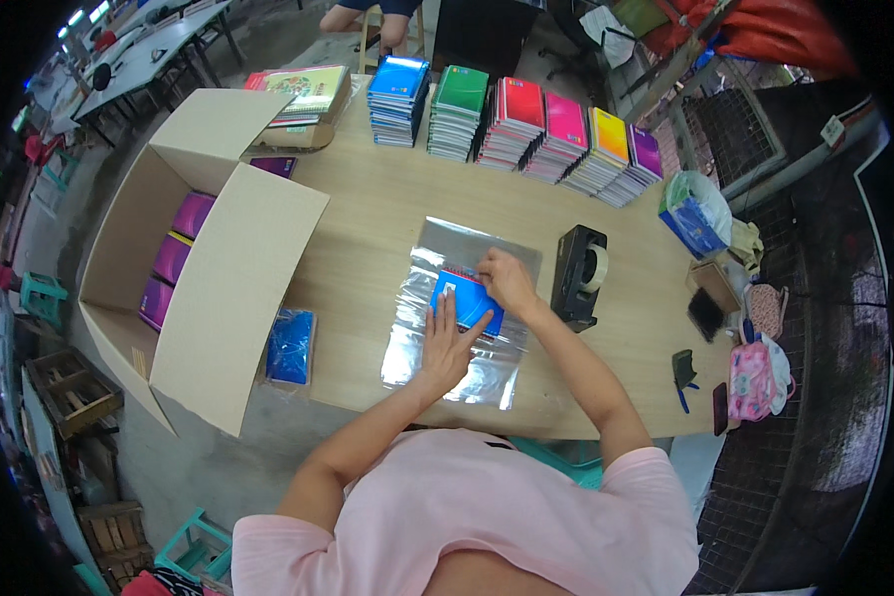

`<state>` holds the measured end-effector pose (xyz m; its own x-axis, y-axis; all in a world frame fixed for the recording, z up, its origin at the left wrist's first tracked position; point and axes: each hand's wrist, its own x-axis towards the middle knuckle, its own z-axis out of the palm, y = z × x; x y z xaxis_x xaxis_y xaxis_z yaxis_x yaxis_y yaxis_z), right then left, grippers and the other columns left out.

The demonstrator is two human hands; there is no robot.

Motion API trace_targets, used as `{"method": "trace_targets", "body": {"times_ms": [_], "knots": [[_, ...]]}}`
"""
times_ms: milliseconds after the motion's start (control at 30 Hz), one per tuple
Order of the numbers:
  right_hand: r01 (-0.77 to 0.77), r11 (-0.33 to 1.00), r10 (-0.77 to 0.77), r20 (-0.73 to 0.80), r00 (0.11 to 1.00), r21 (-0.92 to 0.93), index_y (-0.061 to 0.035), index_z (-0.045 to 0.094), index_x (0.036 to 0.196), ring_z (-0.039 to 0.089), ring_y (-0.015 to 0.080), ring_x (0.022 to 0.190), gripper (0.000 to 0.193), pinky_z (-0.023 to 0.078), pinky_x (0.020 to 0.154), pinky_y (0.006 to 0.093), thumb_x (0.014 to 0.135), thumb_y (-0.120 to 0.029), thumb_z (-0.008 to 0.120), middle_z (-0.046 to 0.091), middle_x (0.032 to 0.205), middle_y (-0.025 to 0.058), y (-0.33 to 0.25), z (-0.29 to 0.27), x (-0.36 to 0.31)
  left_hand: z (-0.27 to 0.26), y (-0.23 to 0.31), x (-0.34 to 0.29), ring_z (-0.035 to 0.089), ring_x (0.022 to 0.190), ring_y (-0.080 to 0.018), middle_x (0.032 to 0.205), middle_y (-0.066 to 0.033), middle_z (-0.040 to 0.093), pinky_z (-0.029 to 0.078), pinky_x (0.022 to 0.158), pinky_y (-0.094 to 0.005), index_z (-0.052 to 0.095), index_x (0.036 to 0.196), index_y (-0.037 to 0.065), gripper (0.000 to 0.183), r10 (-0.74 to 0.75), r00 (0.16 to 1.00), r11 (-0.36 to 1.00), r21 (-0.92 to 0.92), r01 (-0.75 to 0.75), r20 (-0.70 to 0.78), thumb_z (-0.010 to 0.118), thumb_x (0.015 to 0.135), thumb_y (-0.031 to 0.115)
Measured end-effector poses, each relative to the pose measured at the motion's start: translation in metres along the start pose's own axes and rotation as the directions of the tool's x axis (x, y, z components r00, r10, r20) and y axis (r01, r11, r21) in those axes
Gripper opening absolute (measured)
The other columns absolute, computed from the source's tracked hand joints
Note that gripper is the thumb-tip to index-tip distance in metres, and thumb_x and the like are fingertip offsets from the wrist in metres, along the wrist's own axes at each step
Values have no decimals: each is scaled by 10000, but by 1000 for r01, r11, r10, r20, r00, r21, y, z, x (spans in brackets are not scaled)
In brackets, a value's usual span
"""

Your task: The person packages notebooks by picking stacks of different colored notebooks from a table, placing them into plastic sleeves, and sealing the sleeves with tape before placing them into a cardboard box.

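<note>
One open cardboard box at table's left edge, purple packs inside. Clear plastic sheet mid-table; blue notebook lies on it. Left hand flat, fingers spread, pressing notebook. Right hand pinches its top edge. Tape dispenser just beside.

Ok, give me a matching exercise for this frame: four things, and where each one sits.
Things:
1. blue notebook
2. tape dispenser
3. purple notebooks
4. wrapped blue pack

Places:
A. inside the cardboard box
B. on the clear plastic sheet, under both hands
C. right of the right hand
D. on the table beside the box

Pairs: 1-B, 2-C, 3-A, 4-D
</note>
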<state>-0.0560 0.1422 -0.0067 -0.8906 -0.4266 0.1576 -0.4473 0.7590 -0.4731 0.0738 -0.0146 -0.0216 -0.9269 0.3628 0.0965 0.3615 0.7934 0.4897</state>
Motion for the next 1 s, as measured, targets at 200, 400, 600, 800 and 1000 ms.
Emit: {"method": "trace_targets", "body": {"times_ms": [200,400,600,800,1000], "knots": [[20,1000,-22,-202,979,-9,-59,699,813,608,316,775,103,499,683,422,731,-36,642,589,784,109,-38,22,-34,24,-10,4,89,1418,-522,1513,-359,120,126,1136,-595,559,1320,207,486,9,991,996,88,3,-135,576,843,117],[-44,998,32,-243,970,-41,-53,646,749,586,308,767,101,485,663,432,666,-2,619,559,757,105,-45,34,-40,31,-7,9,57,1423,-524,1524,-360,70,85,1142,-602,622,1159,-12,344,-17,997,992,127,27,-78,534,844,96],[-60,997,47,-229,972,-49,-51,633,730,588,311,784,95,491,674,430,660,10,616,566,767,99,-52,37,-39,38,-8,10,57,1426,-513,1531,-347,65,50,1143,-609,473,1315,-77,499,-49,994,990,126,61,-97,526,859,118],[-73,992,51,-211,976,-98,-58,638,740,587,297,797,61,497,680,419,683,-37,637,579,784,84,-50,47,-41,41,-6,17,3,1429,-511,1537,-336,48,27,1147,-598,357,1395,-109,601,-105,991,982,149,116,-81,514,866,130],[-51,984,35,-92,995,-172,-43,653,1039,578,285,890,320,506,723,403,723,-96,660,581,935,94,-58,39,-54,18,-14,13,58,1444,-477,1564,-276,96,24,1093,-683,579,1282,2,478,-66,994,953,302,38,82,589,831,160]]}}
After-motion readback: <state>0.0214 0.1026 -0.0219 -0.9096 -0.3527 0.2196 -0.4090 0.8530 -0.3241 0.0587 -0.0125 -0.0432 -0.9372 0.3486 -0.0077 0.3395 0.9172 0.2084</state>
